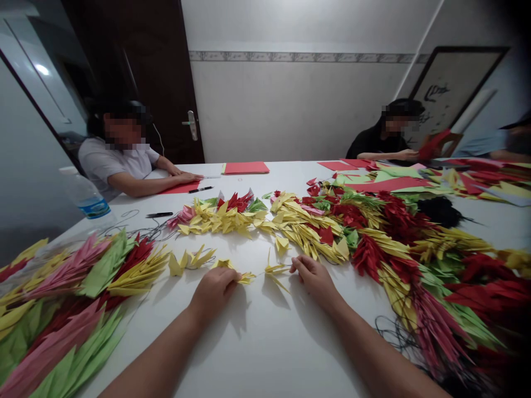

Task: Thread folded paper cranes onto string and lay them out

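Note:
My left hand (213, 289) is closed in a pinch on a small yellow folded paper piece (247, 277) just above the white table (265, 342). My right hand (314, 276) is also closed, fingers pinched on another yellow folded paper piece (276, 271) whose points stick out to the left. The two pieces sit a short gap apart between my hands. More loose yellow folded pieces (191, 260) lie just left of my left hand.
A long heap of folded yellow, red, green and pink pieces (332, 226) crosses the table ahead and runs down the right side. Another stack (70, 293) lies at left. A water bottle (87, 199), pens (160, 214) and red paper sheets (246, 167) sit farther back. People are seated at the far corners.

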`<state>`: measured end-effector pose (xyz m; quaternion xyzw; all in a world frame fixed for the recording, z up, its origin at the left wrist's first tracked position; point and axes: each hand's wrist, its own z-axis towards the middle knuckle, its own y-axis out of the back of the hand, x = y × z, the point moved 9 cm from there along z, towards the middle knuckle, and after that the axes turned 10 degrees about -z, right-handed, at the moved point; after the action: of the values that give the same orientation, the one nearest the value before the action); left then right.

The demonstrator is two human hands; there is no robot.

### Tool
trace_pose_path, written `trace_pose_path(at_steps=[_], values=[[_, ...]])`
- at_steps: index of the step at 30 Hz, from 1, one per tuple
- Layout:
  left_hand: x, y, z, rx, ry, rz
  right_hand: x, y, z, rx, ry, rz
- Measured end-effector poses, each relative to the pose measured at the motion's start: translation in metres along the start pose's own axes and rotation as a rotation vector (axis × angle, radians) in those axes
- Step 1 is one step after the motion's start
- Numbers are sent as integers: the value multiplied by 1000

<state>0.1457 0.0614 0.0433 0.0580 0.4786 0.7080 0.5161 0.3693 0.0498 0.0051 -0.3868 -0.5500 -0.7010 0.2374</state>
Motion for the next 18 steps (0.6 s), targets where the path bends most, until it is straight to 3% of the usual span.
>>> trace_pose_path(at_steps=[10, 14, 18], values=[[7, -1, 1, -9, 62, 183, -6, -2, 4, -27, 22, 2], [-6, 1, 2, -48, -81, 126, -2, -2, 2, -3, 31, -20], [-44, 7, -4, -156, -305, 138, -1, -2, 3, -9, 46, -24]])
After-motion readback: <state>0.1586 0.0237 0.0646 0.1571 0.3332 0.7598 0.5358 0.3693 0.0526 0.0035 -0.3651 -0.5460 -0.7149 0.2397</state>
